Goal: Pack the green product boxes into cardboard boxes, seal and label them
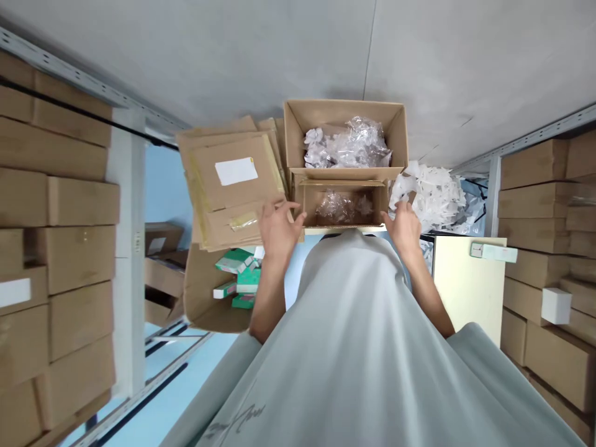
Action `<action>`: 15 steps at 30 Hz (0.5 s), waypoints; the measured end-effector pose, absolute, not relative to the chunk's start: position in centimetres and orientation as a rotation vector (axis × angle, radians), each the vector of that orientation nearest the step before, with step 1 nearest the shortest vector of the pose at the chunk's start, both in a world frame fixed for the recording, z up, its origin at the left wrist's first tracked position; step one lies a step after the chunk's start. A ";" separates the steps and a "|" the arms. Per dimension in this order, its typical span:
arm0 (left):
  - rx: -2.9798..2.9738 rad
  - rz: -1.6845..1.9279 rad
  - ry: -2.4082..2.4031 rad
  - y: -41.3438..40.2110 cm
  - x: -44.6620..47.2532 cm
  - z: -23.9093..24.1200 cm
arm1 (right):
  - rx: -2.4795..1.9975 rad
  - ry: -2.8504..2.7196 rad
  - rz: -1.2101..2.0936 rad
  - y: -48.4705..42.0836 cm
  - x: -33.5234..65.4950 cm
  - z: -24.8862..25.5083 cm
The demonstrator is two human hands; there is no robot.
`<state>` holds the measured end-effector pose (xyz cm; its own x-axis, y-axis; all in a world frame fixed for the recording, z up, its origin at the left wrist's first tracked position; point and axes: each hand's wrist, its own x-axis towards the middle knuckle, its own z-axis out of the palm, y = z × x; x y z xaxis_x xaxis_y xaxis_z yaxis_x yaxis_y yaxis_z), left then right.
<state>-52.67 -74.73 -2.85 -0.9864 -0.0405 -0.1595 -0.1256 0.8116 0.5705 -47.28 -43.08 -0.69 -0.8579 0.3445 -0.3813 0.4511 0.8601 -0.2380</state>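
Note:
A small open cardboard box [310, 205] stands right in front of my body, with crumpled clear plastic wrap [336, 208] inside. At its left edge is my left hand [280, 231], thumb and fingers apart, the tips at or very near the cardboard. My right hand [403, 228] is at the opposite side, its thumb by the box's right edge and its fingers spread outward; whether it touches the box is unclear. Behind the small box sits a larger open cardboard box [344, 110] holding more clear plastic bags [358, 146].
Flattened cardboard [233, 195] leans at the left, above an open carton [200, 288] of green-and-white small boxes [246, 279]. White scraps [437, 195] are heaped at the right, near a cream panel [470, 285] with a small pale box [498, 252]. Stacked cartons [81, 254] line both sides.

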 end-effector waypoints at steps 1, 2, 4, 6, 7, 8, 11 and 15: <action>-0.110 0.869 2.828 -75.3 -52.6 -3.1 | 0.618 2.643 -0.442 -43.2 -47.0 -0.7; -0.074 0.830 2.801 -75.8 -52.4 -3.2 | 0.629 2.594 -0.434 -43.4 -46.6 -0.6; 0.025 0.768 2.766 -76.3 -51.9 -3.2 | 0.666 2.557 -0.433 -44.2 -45.4 -0.2; 0.135 0.727 2.755 -76.6 -51.2 -3.0 | 0.743 2.560 -0.439 -45.2 -43.7 0.5; 0.192 0.714 2.748 -76.6 -50.9 -2.8 | 0.798 2.563 -0.441 -45.6 -42.6 0.9; 0.246 0.708 2.736 -76.5 -50.5 -2.7 | 0.862 2.563 -0.443 -46.0 -41.3 1.4; 0.397 0.723 2.668 -75.7 -49.5 -2.7 | 1.090 2.530 -0.457 -46.6 -36.7 2.5; 0.611 0.758 2.541 -72.4 -48.3 -3.3 | 1.421 2.435 -0.495 -46.3 -29.5 2.8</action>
